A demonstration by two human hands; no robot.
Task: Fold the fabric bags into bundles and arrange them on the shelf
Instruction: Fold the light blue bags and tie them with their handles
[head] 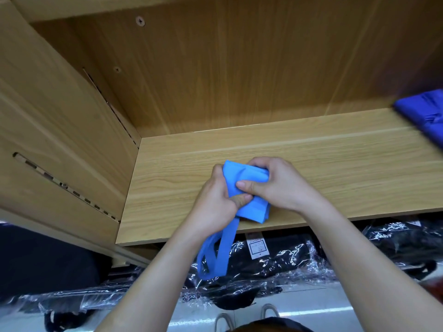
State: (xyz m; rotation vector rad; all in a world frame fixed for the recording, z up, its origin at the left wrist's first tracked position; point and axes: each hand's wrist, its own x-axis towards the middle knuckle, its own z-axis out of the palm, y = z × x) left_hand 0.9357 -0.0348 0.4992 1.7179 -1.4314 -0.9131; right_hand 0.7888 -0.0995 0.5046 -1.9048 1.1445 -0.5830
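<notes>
Just toward 5 o'clock of the view's centre, a light-blue fabric bag (243,174) sits half-rolled on the front part of the pale wood-grain shelf board (323,164). Both hands are closed around it. The left hand (215,202) wraps the roll's 9 o'clock side, its thumb dug into the cloth. The right hand (278,185) clamps the 3 o'clock side, thumb on top and fingers curled over the far edge. The bag's two flat blue carrying straps (215,256) are loose, hanging past the board's front edge toward 6 o'clock.

The step in hand looks like the bundling itself: the body is compact, the straps not yet dealt with. The next move probably calls for holding the roll tight with one hand while the other gathers the straps and winds or tucks them in. Slackening too soon would likely let the soft cloth spring open.

At 3 o'clock, a dark-blue piece of folded fabric (422,116) lies on the same board, blurred.

Below the board, toward 6 o'clock, lie black goods in clear plastic wrap (282,262). One carries a small white label (257,246), whose print is too small to read. No brand shows.
</notes>
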